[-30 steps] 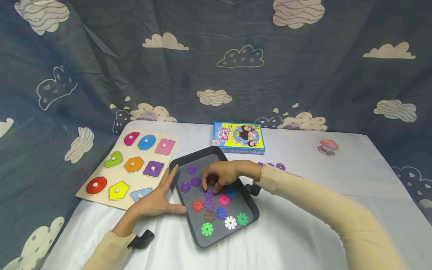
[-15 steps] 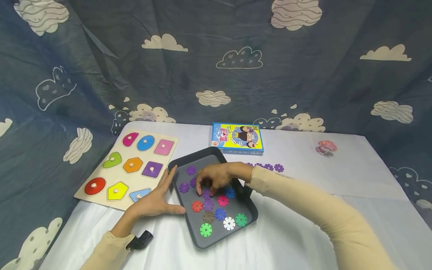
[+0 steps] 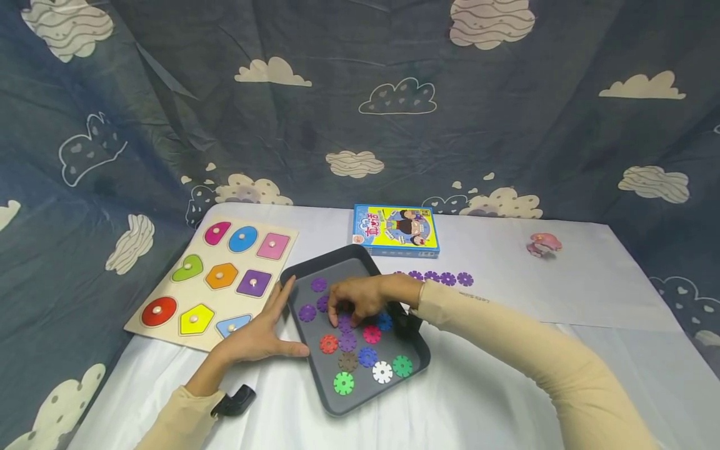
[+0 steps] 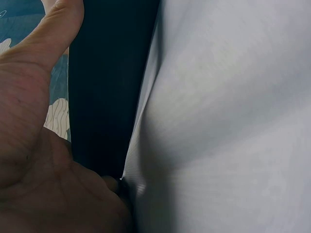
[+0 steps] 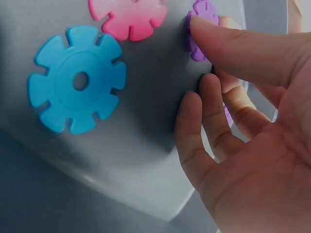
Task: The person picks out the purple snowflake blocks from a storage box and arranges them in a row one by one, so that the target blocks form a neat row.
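A dark grey tray (image 3: 365, 400) lies at an angle on the white-covered table, holding several flat, notched plastic discs. My left hand (image 3: 255, 334) rests spread against the tray's left side, fingers straight along the rim and thumb on its wall. In the left wrist view, the left hand (image 4: 29, 121) lies along the dark tray wall (image 4: 107, 87). Over the tray, my right hand (image 3: 362, 295) pinches a purple notched disc (image 3: 345, 324) between thumb and forefinger. The right wrist view shows the thumb on this purple disc (image 5: 206, 12), near a blue disc (image 5: 102, 92) and a pink one (image 5: 129, 14).
A wooden shape puzzle board (image 3: 214, 281) lies left of the tray. Behind stands a blue and yellow box (image 3: 396, 231), with a row of purple discs (image 3: 447, 279) in front of it. A small pink toy (image 3: 544, 244) sits at the back right. A cloud-patterned cloth hangs behind.
My right hand has shifted slightly left and toward me over the tray, its fingers coming down at the purple disc. More of the purple row behind shows. The left hand stays at the tray.
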Available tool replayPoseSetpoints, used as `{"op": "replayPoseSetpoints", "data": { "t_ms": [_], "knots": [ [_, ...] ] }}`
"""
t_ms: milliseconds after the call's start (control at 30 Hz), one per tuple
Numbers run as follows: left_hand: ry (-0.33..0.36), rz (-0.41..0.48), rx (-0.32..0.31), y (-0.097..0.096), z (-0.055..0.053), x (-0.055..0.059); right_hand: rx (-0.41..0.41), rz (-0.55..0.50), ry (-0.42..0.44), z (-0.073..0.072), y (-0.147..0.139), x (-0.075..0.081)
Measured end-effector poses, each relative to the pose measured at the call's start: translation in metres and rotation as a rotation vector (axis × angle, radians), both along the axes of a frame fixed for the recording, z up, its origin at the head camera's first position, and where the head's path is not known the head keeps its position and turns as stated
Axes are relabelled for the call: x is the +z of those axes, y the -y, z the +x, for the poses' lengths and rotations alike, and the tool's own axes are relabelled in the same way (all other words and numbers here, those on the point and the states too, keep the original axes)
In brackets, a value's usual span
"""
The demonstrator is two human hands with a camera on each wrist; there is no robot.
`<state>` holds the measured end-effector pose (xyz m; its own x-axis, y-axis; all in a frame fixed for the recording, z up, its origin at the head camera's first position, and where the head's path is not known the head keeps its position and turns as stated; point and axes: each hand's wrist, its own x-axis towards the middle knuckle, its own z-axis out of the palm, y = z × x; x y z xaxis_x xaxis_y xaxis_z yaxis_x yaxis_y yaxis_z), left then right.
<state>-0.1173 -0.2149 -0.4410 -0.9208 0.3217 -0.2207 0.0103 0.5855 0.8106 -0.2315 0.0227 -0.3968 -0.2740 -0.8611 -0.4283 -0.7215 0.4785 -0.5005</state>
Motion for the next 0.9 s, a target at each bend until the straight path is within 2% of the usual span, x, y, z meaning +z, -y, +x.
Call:
{"op": "replayPoseSetpoints", "data": {
  "t_ms": [167,467,633,900],
  "knots": [
    [-0.007,-0.004,-0.008,0.0008,-0.0003,0.0003,0.011,0.006,-0.023,-0.0007,-0.0016,-0.0014],
    [-0.022,0.007,-0.01,0.0016,-0.0016,0.0002,-0.01,-0.008,-0.002,-0.0007,-0.0025,-0.0011],
    [-0.015,0.009,-0.005,0.0016,-0.0015,-0.0006,-0.02,0.016,-0.029,0.0019,-0.0021,0.0003],
    [0.001,0.024,0.003,0.0004,-0.0005,-0.0024,0.013,-0.019,-0.039,0.0005,-0.0023,-0.0001]
  ]
}}
